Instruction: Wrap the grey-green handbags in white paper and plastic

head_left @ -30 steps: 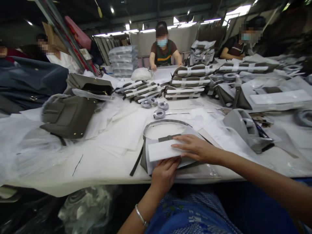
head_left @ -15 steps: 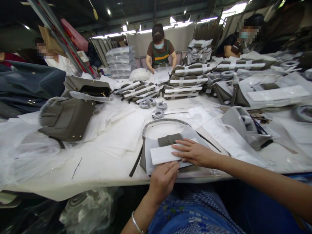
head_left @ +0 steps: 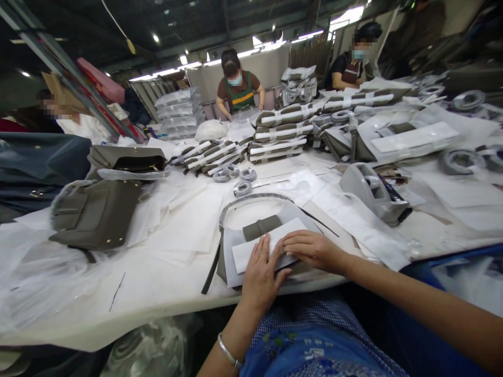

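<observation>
A grey-green handbag (head_left: pixel 220 267) lies flat before me at the table's front edge, partly under a pale wrapping sheet (head_left: pixel 231 236). Its wrapped handle (head_left: pixel 259 197) arches away from me, and a dark strap end sticks out on the left. Across the bag, below a grey-green flap piece (head_left: pixel 261 227), rests a white padding strip (head_left: pixel 244 253). My left hand (head_left: pixel 260 273) lies on this strip, fingers stretched out and thumb apart. My right hand (head_left: pixel 314 249) reaches in from the right, its extended fingers on the strip's right part, close to my left fingers. Neither hand grasps anything.
Unwrapped bags (head_left: pixel 98 212) and white sheets (head_left: pixel 176 220) lie to the left. Beyond are stacked wrapped bags (head_left: pixel 279 131) and coiled straps (head_left: pixel 242 188). A tape dispenser (head_left: pixel 369 193) stands at right. Co-workers (head_left: pixel 240 91) work across the table.
My left hand has moved from the strip's lower edge up onto it, its fingers now stretched out. My right hand has shifted slightly down the strip. The view has turned a little right.
</observation>
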Motion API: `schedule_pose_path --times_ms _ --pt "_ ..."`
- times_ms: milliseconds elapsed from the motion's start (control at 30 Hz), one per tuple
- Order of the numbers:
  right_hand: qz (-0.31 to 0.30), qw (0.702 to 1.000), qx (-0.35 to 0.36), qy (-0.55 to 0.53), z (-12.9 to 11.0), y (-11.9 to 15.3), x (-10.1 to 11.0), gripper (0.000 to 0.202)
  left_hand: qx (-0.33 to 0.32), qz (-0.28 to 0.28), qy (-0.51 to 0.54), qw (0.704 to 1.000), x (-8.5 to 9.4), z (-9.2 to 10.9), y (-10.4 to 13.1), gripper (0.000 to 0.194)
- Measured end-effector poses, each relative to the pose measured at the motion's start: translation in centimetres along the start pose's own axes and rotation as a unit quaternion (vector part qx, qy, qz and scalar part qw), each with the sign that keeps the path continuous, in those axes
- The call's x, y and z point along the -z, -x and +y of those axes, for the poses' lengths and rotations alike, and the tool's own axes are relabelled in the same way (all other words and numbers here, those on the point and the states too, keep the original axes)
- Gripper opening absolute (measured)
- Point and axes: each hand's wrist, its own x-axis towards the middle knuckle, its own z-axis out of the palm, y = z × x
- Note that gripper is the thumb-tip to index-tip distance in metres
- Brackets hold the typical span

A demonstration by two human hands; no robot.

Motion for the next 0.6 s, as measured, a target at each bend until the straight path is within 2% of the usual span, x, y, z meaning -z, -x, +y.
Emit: schedule_pose_path --times_ms 67,133,233,300,333,400,600 --pt "0.083 0.992 -0.096 0.014 -1.7 1.6 1.1 0.016 -0.007 -0.001 -0.02 1.0 -0.1 -0.1 0.2 0.069" --pt "0.15 0.961 -0.23 0.031 -3.5 3.3 2.1 0.012 -0.016 0.005 -0.035 0.999 -0.1 -0.1 0.2 0.066" --pt "0.166 0.874 -0.456 -0.003 -5.5 5.3 2.4 0.024 -0.031 0.022 -0.045 0.998 -0.4 -0.3 0.1 0.064" --pt "0.156 0.816 -0.55 -0.086 -5.7 6.1 2.0 0.021 -0.043 0.038 -0.04 0.998 -0.8 -0.5 0.1 0.063" --pt "0.161 0.792 -0.574 -0.131 -5.6 6.3 1.7 0.02 -0.047 0.043 -0.034 0.997 -0.9 -0.7 0.0 0.064" --pt "0.182 0.756 -0.596 -0.199 -5.0 6.8 1.2 0.033 -0.057 0.05 -0.023 0.997 -1.2 -0.9 -0.1 0.066" --pt "0.241 0.679 -0.612 -0.326 -5.2 7.0 0.7 0.078 -0.071 0.059 -0.01 0.996 -1.2 -1.1 0.2 0.069"
